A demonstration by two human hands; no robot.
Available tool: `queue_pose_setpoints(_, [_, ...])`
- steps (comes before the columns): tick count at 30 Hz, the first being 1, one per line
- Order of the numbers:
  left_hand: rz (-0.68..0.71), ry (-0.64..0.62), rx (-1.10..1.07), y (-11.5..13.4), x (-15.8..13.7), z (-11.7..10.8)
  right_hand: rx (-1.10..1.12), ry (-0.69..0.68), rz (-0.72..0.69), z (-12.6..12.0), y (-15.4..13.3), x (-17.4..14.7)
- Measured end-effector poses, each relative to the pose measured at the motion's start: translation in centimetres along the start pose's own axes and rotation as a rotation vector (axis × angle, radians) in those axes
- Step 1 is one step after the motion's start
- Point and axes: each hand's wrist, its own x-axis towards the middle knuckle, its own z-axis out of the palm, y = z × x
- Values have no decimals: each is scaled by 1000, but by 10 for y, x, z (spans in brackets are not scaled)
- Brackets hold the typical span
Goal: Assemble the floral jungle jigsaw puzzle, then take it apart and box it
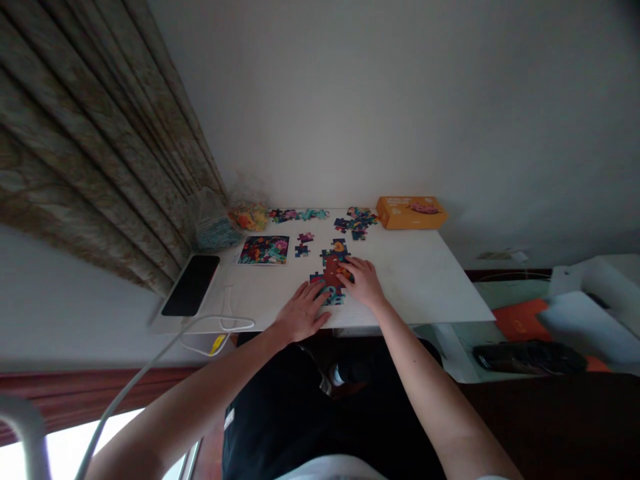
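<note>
A partly joined jigsaw puzzle (332,267) in brown, blue and orange lies on the white table (415,273) in front of me. My left hand (304,312) rests on its lower left part, fingers stretched out and lying flat. On the right edge, my right hand (364,280) touches the puzzle with its fingertips, thumb and fingers apart around an orange patch. Whether a loose piece lies under those fingertips I cannot make out. Two loose puzzle pieces (303,251) lie just beyond, and a colourful picture card (263,250) is to their left.
Puzzle pieces (357,220) and a joined strip (299,215) lie along the back. An orange box (413,213) stands back right. Clear bags of pieces (249,215), a black phone (191,285) and a white cable (210,319) occupy the left. A wall rises behind the table.
</note>
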Motion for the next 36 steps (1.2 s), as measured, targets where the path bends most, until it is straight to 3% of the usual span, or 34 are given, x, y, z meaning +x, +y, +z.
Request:
queue_pose_setpoints(5, [6, -6, -26, -4, 3, 3, -12, -14, 11, -2, -3, 3])
queue_pose_setpoints(9, [-20, 37, -111, -27, 26, -2, -13, -14, 1, -4, -3, 4])
queue_pose_setpoints(11, [-108, 77, -109, -47, 45, -7, -16, -8, 0, -5, -3, 5])
queue_pose_setpoints(14, [-348, 105, -19, -79, 75, -15, -8, 8, 6, -5, -3, 5])
queue_pose_setpoints(18, [-500, -22, 29, -105, 99, -22, 11, 30, 20, -5, -2, 6])
queue_pose_setpoints(36, [-700, -251, -62, -121, 130, -38, 11, 28, 36, -7, -3, 7])
